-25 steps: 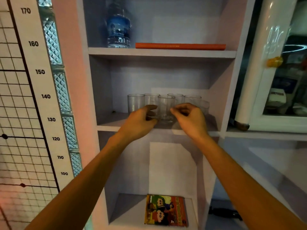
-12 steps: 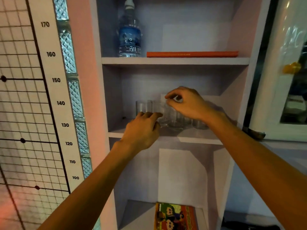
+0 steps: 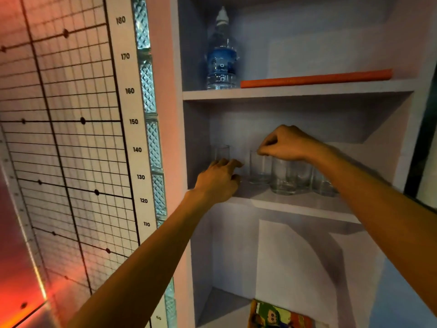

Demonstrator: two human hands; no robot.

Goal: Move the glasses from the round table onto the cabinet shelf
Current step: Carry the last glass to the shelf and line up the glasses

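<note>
I log the glasses [image 3: 281, 176] as clear and colourless, no print. Cabinet shelf [image 3: 295, 204] is plain pale lilac-grey, pinker on the left side panel [image 3: 165, 114]. Upper left, the bottle [image 3: 221, 60] is clear with a blue label and white cap; right of it is a flat orange book [image 3: 314, 78]. Far left I see a black grid with black dots [image 3: 59, 114], a white strip with black numbers [image 3: 132, 121] and diamond-patterned glass blocks [image 3: 151, 138]. The bottom comic [image 3: 279, 314] is green, yellow and orange. Red-orange glow [image 3: 21, 292] lower left.
</note>
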